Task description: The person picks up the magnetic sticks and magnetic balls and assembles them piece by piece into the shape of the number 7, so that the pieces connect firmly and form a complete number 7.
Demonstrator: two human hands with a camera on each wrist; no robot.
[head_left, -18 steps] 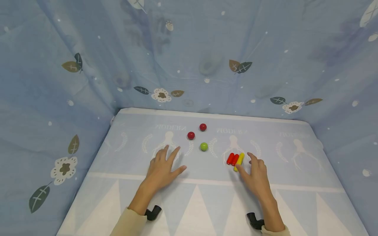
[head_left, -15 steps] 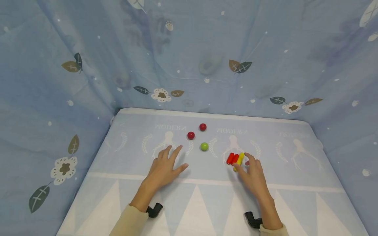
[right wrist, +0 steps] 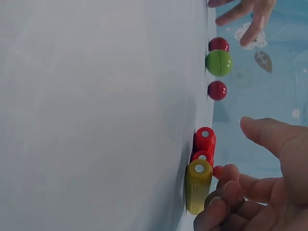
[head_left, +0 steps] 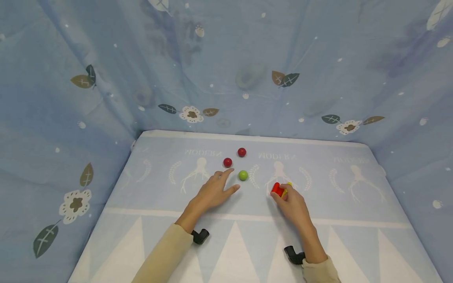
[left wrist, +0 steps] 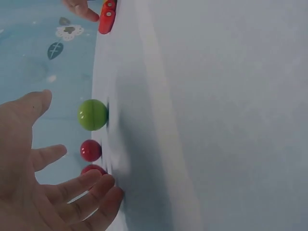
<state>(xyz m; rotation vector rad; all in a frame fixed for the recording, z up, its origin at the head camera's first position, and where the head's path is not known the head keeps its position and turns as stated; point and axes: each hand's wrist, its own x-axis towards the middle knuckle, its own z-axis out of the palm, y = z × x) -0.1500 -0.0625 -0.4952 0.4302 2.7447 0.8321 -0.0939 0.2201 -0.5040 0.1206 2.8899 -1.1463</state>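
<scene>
Head view: your left hand [head_left: 214, 191] is spread wide; your right hand [head_left: 293, 204] arches narrowly at the yellow cylinder [right wrist: 196, 191] and two red cylinders [right wrist: 206, 140], any grip unclear. Side by side, these probably brace one another; the green ball [head_left: 243, 175] and two red balls [head_left: 227, 162] lie leftward.

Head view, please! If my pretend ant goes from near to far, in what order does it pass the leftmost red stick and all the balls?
Leftmost red stick → green ball → nearer red ball → farther red ball.
</scene>
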